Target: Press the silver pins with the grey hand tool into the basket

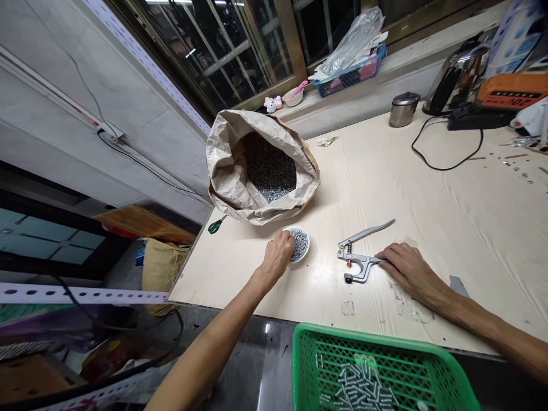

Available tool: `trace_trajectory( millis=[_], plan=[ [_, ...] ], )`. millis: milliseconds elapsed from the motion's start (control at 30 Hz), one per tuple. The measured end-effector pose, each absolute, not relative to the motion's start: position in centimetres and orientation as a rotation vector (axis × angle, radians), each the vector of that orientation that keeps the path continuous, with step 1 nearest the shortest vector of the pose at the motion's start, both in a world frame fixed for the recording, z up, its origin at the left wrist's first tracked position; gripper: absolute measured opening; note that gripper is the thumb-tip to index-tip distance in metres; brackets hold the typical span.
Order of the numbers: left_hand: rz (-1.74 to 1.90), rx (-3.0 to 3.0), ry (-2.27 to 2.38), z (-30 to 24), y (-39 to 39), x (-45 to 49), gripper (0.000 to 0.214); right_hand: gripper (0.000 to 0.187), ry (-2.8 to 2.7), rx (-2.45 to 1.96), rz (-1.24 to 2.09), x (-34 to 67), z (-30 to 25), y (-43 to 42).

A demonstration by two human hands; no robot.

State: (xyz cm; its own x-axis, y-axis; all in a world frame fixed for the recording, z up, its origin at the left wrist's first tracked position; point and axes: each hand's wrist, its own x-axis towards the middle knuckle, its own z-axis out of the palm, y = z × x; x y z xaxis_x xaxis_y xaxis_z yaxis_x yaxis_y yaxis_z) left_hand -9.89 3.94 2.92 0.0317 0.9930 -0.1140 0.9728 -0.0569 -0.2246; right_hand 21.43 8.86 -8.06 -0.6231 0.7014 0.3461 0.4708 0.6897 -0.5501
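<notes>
We look from the person's head, above the near edge of the tabletop (368,171), facing forward and steeply down. The view is wide and rolled — the near edge slopes down to the right. We see the left hand (278,253) and right hand (409,268) at middle range; the green basket (377,334) off that edge sits closest. Beyond the far edge, we take in the window (252,48).

Cool, bright light spreads evenly across a pale wood-grain tabletop (368,182), while shadow darkens the inside of a beige, wide-mouthed sack (226,162). Glare streaks the glossy dark-grey floor (261,365). A silver-grey metal hand tool (354,257) reads sharply; wide-angle distortion stretches the edges, the lower-left corner soft.
</notes>
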Motion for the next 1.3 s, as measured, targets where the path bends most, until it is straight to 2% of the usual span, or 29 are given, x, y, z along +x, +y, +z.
trace_trajectory(
  millis=[133, 233, 367, 467, 633, 800, 1100, 1300],
  plan=[
    [0.415, -2.247, -2.075, 3.1, 4.2, -9.8, 0.029, 0.03, -2.35, -0.907, 0.555, 21.4, -7.9, 8.8],
    [0.272, -2.257, -2.088, 3.5, 4.5, -10.1, 0.023, 0.027, -2.357, -0.89, 0.568, 21.4, -7.8, 8.8],
    [-0.282, -2.194, -2.171, 4.3, 3.7, -9.5, 0.014, 0.023, -2.402, -0.929, 0.514, 21.2, -7.3, 8.6],
    [-0.783, -2.169, -2.452, 4.6, 2.4, -7.4, 0.011, 0.023, -2.487, -0.936, 0.4, 20.6, -6.5, 8.7],
    [-1.37, -2.037, -3.077, 3.1, 0.9, -2.8, 0.02, 0.016, -2.617, -0.934, 0.308, 19.4, -5.6, 9.2],
    [-1.861, -1.695, -3.214, 0.4, 1.2, -0.4, 0.027, 0.017, -2.593, -0.914, 0.294, 19.2, -5.7, 9.0],
    [-1.958, -1.562, -3.258, -1.5, 0.8, -0.3, 0.033, 0.028, -2.605, -0.771, 0.14, 19.6, -5.3, 8.1],
    [-1.82, -1.658, -3.266, -1.9, 0.7, -0.5, 0.033, 0.027, -2.6, -0.755, 0.059, 19.3, -5.2, 7.9]
  ],
)
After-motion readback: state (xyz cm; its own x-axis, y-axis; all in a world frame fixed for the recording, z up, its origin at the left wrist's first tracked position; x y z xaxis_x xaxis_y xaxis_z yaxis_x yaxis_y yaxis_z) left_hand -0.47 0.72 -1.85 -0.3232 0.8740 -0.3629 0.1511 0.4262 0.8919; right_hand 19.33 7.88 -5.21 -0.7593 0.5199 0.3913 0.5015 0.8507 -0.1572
